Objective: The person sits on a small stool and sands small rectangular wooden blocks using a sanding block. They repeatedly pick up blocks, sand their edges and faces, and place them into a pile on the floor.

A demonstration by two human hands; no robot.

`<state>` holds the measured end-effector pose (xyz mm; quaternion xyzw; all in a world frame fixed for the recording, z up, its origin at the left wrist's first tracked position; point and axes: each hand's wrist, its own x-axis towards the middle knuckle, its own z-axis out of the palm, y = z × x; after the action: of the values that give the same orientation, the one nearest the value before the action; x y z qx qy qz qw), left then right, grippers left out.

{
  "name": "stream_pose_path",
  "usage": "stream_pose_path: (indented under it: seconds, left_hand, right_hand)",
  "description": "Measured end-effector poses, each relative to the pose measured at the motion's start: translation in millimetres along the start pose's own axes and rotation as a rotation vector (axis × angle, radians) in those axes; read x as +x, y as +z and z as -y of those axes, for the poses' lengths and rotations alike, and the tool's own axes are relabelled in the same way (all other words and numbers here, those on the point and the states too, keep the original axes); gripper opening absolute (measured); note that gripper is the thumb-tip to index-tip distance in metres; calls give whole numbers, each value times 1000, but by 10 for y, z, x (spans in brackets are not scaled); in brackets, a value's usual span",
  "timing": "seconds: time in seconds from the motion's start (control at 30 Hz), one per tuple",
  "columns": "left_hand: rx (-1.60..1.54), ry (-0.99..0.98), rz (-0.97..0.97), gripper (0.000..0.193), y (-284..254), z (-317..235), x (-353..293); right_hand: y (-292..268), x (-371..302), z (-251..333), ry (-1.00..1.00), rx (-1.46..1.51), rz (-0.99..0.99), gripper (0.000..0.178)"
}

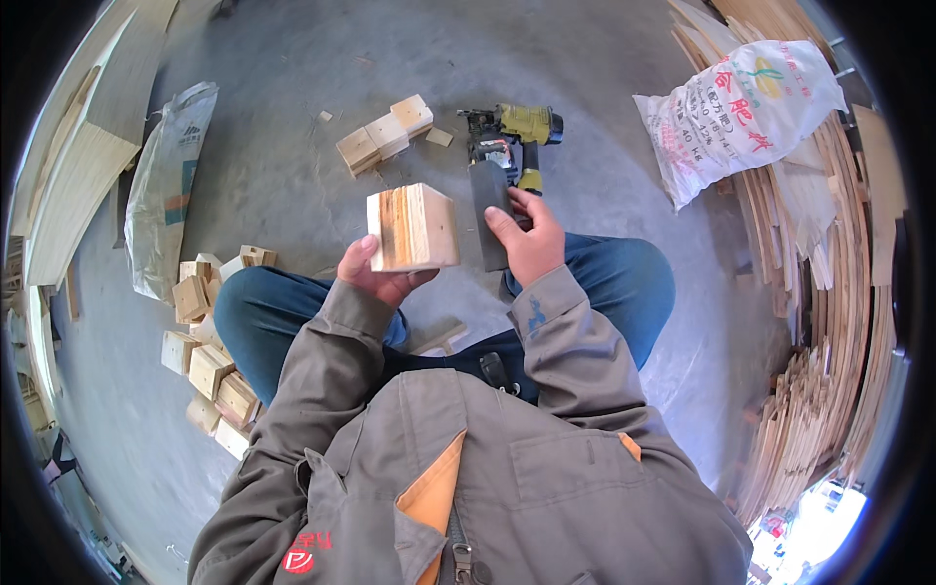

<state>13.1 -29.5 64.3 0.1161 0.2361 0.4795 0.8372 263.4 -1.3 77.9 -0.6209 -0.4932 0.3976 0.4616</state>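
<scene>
My left hand grips a pale wooden block from its lower left, with the thumb on its side. Layered grain and a yellow-brown band show on the block's face. In my right hand is a long, flat, dark grey block, which looks like a sanding block. It stands upright just right of the wooden block, with a gap between them. Behind it on the floor lies a yellow-green and black nail gun, its lower part covered by the dark block.
Three wooden blocks lie in a row ahead. A heap of wooden blocks sits by my left knee. Left stands a plastic sack beside leaning boards. At right, a white printed sack rests on stacked timber.
</scene>
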Motion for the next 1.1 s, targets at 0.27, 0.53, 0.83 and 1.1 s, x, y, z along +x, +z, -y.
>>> stream_pose_path:
  seconds: [0.27,0.53,0.83,1.1]
  left_hand:
    - [98,-5,-193,84,-165,107,51]
    - [12,-38,-169,64,-74,222,255]
    - [-36,-47,-207,51,-222,193,293]
    - [-20,5,-206,69,-75,166,255]
  right_hand:
    - [28,-120,229,-73,123,100,56]
    - [70,-134,144,-43,220,187,52]
    - [0,-109,129,51,228,162,47]
    - [23,-82,-49,-47,2,159,53]
